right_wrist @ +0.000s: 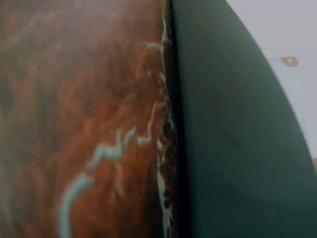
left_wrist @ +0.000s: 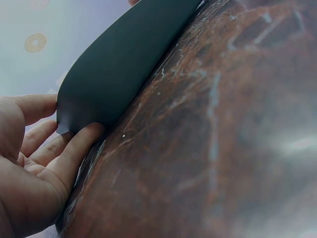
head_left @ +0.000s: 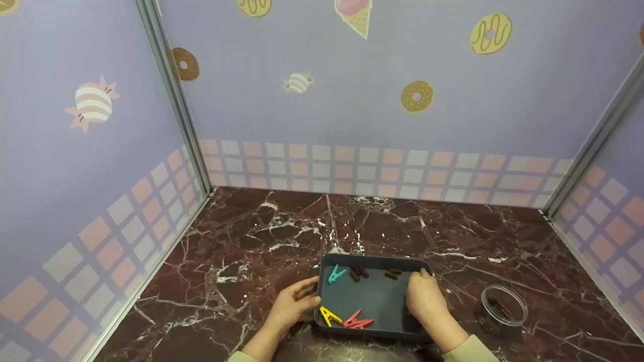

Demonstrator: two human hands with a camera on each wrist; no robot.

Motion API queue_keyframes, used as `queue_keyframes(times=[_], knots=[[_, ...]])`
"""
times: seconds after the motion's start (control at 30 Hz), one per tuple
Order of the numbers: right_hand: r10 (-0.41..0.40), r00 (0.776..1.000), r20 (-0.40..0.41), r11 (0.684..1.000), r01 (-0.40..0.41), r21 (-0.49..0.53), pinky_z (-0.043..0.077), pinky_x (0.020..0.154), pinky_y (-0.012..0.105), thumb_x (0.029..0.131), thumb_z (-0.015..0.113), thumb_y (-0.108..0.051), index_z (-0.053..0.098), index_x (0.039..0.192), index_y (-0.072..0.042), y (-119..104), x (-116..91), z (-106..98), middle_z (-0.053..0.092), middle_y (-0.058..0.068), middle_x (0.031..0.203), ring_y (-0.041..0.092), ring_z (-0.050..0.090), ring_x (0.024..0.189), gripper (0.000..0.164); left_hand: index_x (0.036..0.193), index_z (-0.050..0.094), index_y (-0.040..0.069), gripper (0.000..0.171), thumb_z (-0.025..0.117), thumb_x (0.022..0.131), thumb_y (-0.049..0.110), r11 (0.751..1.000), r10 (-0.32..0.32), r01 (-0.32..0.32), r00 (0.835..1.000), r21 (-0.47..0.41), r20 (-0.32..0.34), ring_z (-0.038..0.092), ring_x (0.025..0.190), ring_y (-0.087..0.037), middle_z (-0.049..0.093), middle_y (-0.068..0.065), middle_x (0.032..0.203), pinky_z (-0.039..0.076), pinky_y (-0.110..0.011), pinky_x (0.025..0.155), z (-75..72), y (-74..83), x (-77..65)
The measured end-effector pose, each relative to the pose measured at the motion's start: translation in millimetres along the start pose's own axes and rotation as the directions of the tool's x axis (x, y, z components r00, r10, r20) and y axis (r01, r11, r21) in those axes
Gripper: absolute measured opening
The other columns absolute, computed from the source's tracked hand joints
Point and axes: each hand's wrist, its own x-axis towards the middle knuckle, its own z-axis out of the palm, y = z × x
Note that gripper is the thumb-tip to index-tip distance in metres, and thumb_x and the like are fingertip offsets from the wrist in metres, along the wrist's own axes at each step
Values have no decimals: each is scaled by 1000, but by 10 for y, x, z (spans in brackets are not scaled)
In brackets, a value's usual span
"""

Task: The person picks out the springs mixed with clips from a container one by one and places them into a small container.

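Note:
A dark grey tray [head_left: 367,331] sits on the marbled table between my hands. My left hand [head_left: 292,306] touches its left side with fingers spread. In the left wrist view, those fingertips meet the end of the tray's wall [left_wrist: 114,74]. My right hand [head_left: 426,296] reaches over the right end with curled fingers; whatever lies beneath them is hidden. A bit of red shows below that hand. The tray bears a teal clothespin [head_left: 336,274], a yellow clothespin [head_left: 330,316], red clothespins [head_left: 357,322] and several short dark pieces [head_left: 393,274]. The right wrist view shows only the tray's outer wall [right_wrist: 237,129] and table.
To the right of the tray stands a clear round tub [head_left: 502,309] with something dark inside. Patterned lilac panels [head_left: 352,100] enclose the table [head_left: 251,236] at the back and both sides.

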Motion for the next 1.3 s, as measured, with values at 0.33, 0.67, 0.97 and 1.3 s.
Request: queue_keyframes(times=[0.33,0.67,0.97,1.3], knots=[[-29,998,-48,997,33,75,60,67,51,78,66,16,67,86,11,100,-17,61,63,23,79,44,67,74,9,149,48,-5,60,69,95,10,999,40,-40,999,16,-6,54,137,-47,49,-34,150,65,-45,83,5,-15,11],[18,991,136,948,-60,312,62,75,44,77,79,11,76,101,-1,136,38,72,77,11,91,27,73,83,27,150,48,-4,61,69,95,10,1000,18,-18,1000,4,-3,53,138,-47,47,-34,152,65,-47,79,12,-10,1],[24,983,184,949,-80,305,62,74,41,79,83,3,81,92,-7,145,52,64,76,6,87,21,71,80,17,150,47,-5,61,69,95,11,1000,24,-24,1000,-6,7,56,136,-45,48,-33,151,66,-46,78,12,-17,7],[-28,983,184,870,-67,489,55,68,24,83,80,-1,79,95,-13,215,65,28,65,-2,87,10,63,78,17,151,46,-6,60,68,96,8,999,15,-14,1000,-33,26,62,129,-43,47,-34,152,65,-48,81,5,-3,-3]])
